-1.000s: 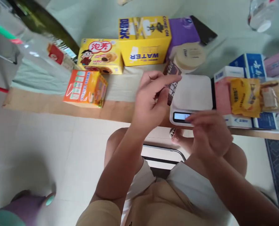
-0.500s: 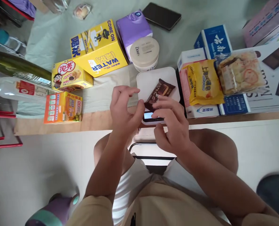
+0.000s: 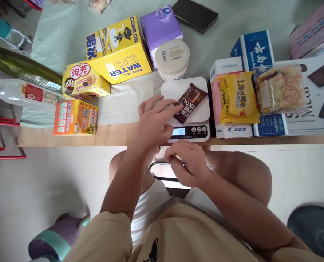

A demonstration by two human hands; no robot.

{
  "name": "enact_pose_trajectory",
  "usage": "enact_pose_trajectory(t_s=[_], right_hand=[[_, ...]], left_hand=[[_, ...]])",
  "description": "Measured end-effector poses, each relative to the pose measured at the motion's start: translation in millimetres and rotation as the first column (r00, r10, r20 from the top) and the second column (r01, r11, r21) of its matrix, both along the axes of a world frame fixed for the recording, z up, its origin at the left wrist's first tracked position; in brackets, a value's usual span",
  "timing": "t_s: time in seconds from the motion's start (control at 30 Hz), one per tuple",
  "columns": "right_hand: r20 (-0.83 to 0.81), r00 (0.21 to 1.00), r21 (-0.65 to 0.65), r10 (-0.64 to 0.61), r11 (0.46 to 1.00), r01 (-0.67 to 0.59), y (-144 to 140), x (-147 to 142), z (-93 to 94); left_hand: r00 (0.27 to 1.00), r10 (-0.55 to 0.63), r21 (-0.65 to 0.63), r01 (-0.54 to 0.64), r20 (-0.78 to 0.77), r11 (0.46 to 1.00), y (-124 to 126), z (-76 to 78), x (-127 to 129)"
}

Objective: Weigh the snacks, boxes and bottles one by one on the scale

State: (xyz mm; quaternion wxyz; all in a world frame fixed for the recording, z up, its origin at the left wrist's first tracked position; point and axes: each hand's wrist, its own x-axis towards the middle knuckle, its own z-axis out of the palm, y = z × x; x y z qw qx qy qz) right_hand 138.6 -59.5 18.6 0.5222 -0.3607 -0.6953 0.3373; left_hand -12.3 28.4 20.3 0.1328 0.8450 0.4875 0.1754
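Observation:
A brown cocoa snack packet [image 3: 192, 102] lies aslant on the white top of a kitchen scale [image 3: 169, 87]. The scale's lit display reads 16. My left hand [image 3: 157, 122] reaches over the scale's left side, its fingers stretched out and a fingertip at the packet's left edge; touch or a slight gap I cannot tell. Just in front of the scale, below its button panel, my right hand [image 3: 190, 163] hovers at the table edge with its fingers curled in and nothing seen in them.
Left of the scale stand a yellow WATER box [image 3: 123, 69], a puff snack box [image 3: 87, 82] and an orange box [image 3: 75, 118]. Behind it are a Dove jar [image 3: 172, 58], a purple tissue pack [image 3: 162, 29] and a phone [image 3: 196, 14]. A yellow soap packet [image 3: 238, 97] lies on boxes at right.
My right hand has drawn back from the packet toward me and curled. My left hand's fingers now stretch toward the packet, which lies turned more upright. The display reading is now visible.

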Motion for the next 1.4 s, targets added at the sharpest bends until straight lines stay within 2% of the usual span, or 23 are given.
enact_pose_trajectory(t_s=[0.23, 0.43, 0.57, 0.8, 0.97, 1.17, 1.27, 1.4], right_hand=[[0.022, 1.000, -0.108, 0.005, 0.994, -0.003, 1.6, 3.3, 3.1], [0.012, 1.000, -0.075, 0.015, 0.997, -0.014, 2.4, -5.6, 4.9], [-0.006, 1.000, -0.097, -0.018, 0.995, 0.017, 3.7, -7.7, 6.0], [-0.008, 1.000, -0.095, -0.030, 0.995, 0.029, 4.7, -2.6, 7.8], [-0.036, 0.999, -0.101, -0.012, 0.995, 0.008, 1.5, 0.6, 13.4], [-0.084, 0.996, -0.115, -0.009, 0.993, 0.000, -1.0, 3.7, 16.1], [-0.104, 0.994, -0.210, -0.036, 0.978, 0.014, 0.0, 5.8, 16.0], [-0.223, 0.963, -0.435, -0.149, 0.900, 0.038, 3.0, 9.8, 15.2]], left_hand=[[0.969, 0.081, -0.012, -0.081, 0.235, 0.997, 4.6, 8.5, -4.3], [0.966, 0.108, -0.025, -0.105, 0.236, 0.994, 3.1, 0.2, 1.1], [0.966, 0.140, -0.034, -0.136, 0.215, 0.990, 6.1, -2.1, 7.1], [0.966, 0.174, -0.006, -0.177, 0.191, 0.984, 9.4, -1.0, 12.3], [0.964, 0.143, 0.050, -0.158, 0.226, 0.986, 8.5, 4.0, 14.4], [0.977, 0.142, 0.018, -0.146, 0.159, 0.989, 5.6, 9.3, 26.0], [0.980, 0.176, -0.040, -0.173, 0.094, 0.984, 6.2, 8.5, 33.9], [0.973, 0.228, -0.051, -0.225, 0.048, 0.973, 9.2, 6.6, 40.6]])
